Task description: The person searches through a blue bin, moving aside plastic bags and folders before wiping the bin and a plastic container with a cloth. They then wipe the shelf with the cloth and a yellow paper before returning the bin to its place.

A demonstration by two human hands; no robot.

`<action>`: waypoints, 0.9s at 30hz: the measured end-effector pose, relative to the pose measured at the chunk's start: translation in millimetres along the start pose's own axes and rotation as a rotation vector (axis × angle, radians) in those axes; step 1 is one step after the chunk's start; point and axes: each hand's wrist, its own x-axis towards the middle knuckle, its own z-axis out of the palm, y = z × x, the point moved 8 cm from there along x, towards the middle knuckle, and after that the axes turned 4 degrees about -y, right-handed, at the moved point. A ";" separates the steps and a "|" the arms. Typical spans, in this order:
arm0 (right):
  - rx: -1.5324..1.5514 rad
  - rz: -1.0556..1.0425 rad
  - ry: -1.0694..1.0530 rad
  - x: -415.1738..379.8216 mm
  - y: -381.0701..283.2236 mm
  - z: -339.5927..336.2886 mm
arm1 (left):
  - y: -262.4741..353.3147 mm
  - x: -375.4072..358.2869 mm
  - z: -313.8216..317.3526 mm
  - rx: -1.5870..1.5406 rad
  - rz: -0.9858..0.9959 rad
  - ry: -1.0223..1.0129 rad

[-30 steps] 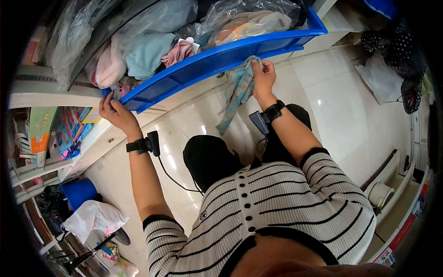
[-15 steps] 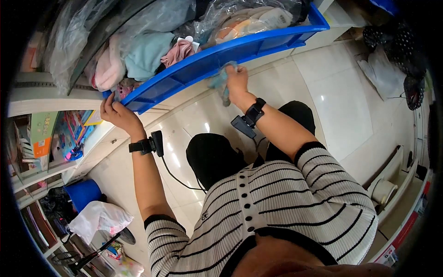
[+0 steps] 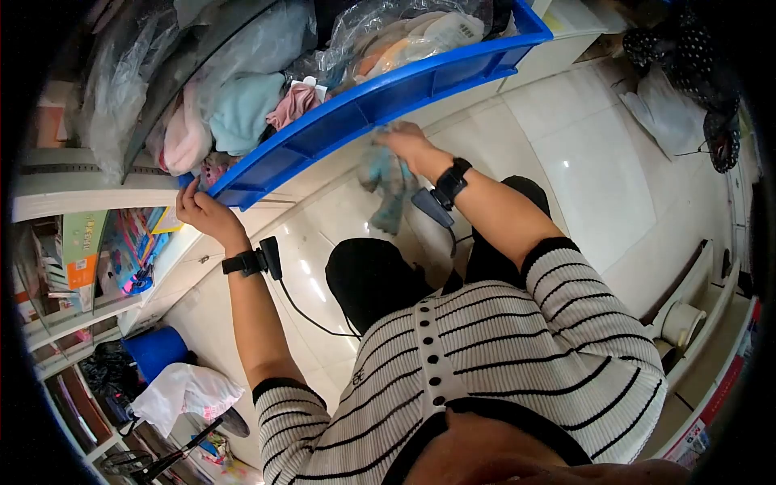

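A large blue plastic bin (image 3: 339, 129) full of soft goods stretches across the top of the view. Its lower left corner is gripped by my left hand (image 3: 208, 212), fingers curled over the rim. In front of the bin's long side, my right hand (image 3: 411, 148) is closed on a grey-blue cloth (image 3: 390, 187), which hangs down, blurred by motion. Inside the bin lie a pale blue plush item (image 3: 245, 113), a pink plush item (image 3: 186, 139), a dusty-pink fabric piece (image 3: 293, 107) and plastic-wrapped pale items (image 3: 420, 44).
Left are shelves with packaged stationery (image 3: 141, 246). Below them stand a blue bucket (image 3: 155, 352) and a white plastic bag (image 3: 187, 396). A dotted dark fabric (image 3: 687, 65) and a clear bag (image 3: 667, 113) lie at the upper right. Pale tiles (image 3: 578, 170) cover the floor.
The cloth in my right hand has swung downward and hangs longer. My right hand has shifted slightly left and down. The left hand keeps its hold on the bin corner.
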 end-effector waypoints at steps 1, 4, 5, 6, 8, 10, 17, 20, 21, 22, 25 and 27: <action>0.003 -0.002 -0.004 -10.5 6.1 -2.2 | -2.2 -0.6 -1.7 0.003 0.003 0.002; 0.109 0.044 0.033 -22.7 24.8 -27.0 | 0.4 2.4 0.6 0.029 0.043 -0.030; 0.280 -0.056 0.215 -20.6 27.5 -49.6 | 2.9 1.0 -0.5 0.030 0.030 -0.033; 0.448 -0.157 0.400 -22.7 29.8 -74.9 | 4.7 -0.5 -0.3 0.029 0.016 -0.036; 0.533 -0.353 0.523 -25.0 6.4 -119.6 | 5.1 -1.1 0.2 0.029 0.026 -0.025; 0.588 -0.499 0.612 -18.8 -16.9 -157.8 | 6.8 -0.6 0.0 0.041 0.036 -0.011; 0.522 -0.543 0.823 4.3 -28.8 -179.2 | 9.1 0.0 1.2 0.059 0.031 -0.007; 0.228 -0.407 0.887 -9.6 -25.9 -137.0 | 8.6 -0.6 2.6 0.038 0.018 0.002; 0.113 -0.429 0.844 -7.7 -21.8 -121.7 | 7.3 -0.8 1.5 0.038 -0.007 0.014; 0.116 -0.432 0.850 -8.0 -19.9 -121.3 | 5.6 -0.9 2.1 0.024 -0.030 -0.004; 0.198 -0.505 0.652 -9.1 -30.0 -112.1 | 7.3 -0.9 1.7 0.058 0.013 -0.044; 0.137 -0.481 0.651 -23.8 -43.8 -124.1 | 9.7 0.1 1.2 0.062 0.020 -0.045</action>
